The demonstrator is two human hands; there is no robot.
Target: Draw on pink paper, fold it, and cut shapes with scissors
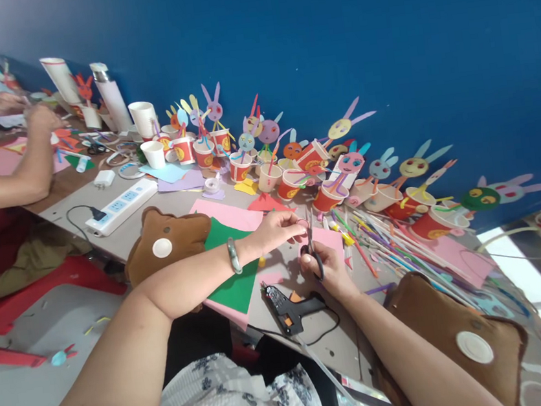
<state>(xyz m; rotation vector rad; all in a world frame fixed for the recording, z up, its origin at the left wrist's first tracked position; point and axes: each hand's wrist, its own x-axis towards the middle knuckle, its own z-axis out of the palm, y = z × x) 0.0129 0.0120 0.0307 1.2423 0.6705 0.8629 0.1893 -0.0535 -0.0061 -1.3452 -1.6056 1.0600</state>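
My right hand [330, 271] is closed around the dark handles of a pair of scissors [310, 241], whose blades point up and away from me. Close to the blades, my left hand [278, 230] pinches a small pink piece of paper [303, 224]. Below both hands a black hot glue gun [290, 308] lies on the table. Green paper [234, 269] lies under my left wrist, with pink paper [227, 213] beneath and behind it. A further pink sheet [331, 242] lies behind my right hand.
Several paper cups [241, 166] with paper rabbit heads stand along the blue wall. Pipe cleaners [382, 236] lie at the right. Brown cushions [174, 240] flank my arms. A power strip [122, 207] lies at the left, where another person's hands [38, 112] work.
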